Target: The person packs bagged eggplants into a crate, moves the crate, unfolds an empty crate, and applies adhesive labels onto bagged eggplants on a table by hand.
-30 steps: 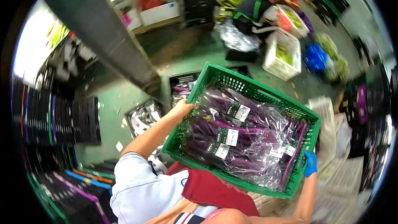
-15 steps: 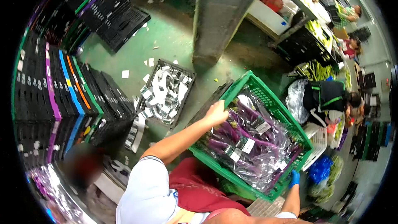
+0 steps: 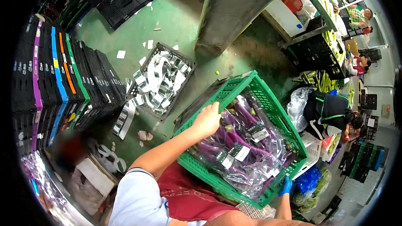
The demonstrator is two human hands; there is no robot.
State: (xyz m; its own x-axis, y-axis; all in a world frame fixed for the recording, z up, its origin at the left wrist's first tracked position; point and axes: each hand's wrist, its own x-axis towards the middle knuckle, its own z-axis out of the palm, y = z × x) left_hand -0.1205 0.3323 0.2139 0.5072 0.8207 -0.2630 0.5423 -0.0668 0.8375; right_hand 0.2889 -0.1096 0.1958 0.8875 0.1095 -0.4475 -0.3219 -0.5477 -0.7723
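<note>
View's swung left; my bare left hand (image 3: 206,120) and blue-gloved right hand (image 3: 285,186) still grip green rectangular plastic crate (image 3: 274,109), keeping bagged purple eggplants (image 3: 239,139) supported.

The green crate (image 3: 274,115) is smooth, perforated plastic. Glossy, crinkled clear film (image 3: 251,175) covers sleek purple eggplants (image 3: 245,113); the white labels (image 3: 242,153) look like smooth paper. The person wears a matt maroon cloth apron (image 3: 188,199) and a smooth, rubbery-looking blue glove (image 3: 285,186). At left, stacked crates (image 3: 25,83) are dull black plastic; at right, a blue bag (image 3: 307,180) is shiny plastic.
</note>
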